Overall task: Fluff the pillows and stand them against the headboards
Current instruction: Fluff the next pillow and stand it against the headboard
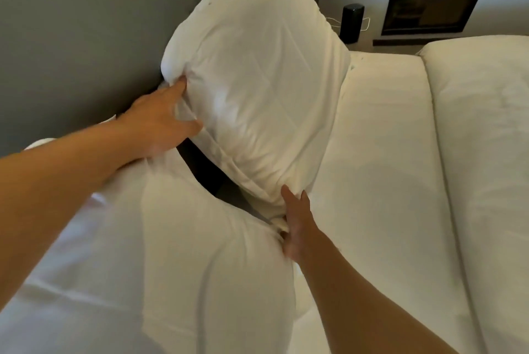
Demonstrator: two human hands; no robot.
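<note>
Presently listed, largest first. White-sheeted mattress (380,153): fills the view from 3 to 5 o'clock; serves as the base the pillow should stand on.

Grey upholstered headboard (71,38): flat panel at 10 o'clock; the surface to lean against.

Near plump white pillow (160,253): at 7 o'clock, under the left forearm, lying rather than standing; judged not yet done.

Far white quilted pillow (257,90): centre to 12 o'clock, tilted, its back toward the headboard, lower edge at the mattress.

Left hand (160,121): at 9 o'clock of that pillow, fingers spread, pressing its side edge, nothing enclosed.

Right hand (297,225): at 6 o'clock, fingers extended flat against the lower corner; no clear pinch.

Advice: squeeze both sides inward to plump, square the base, then tip it back evenly, so it probably won't slump.
</note>
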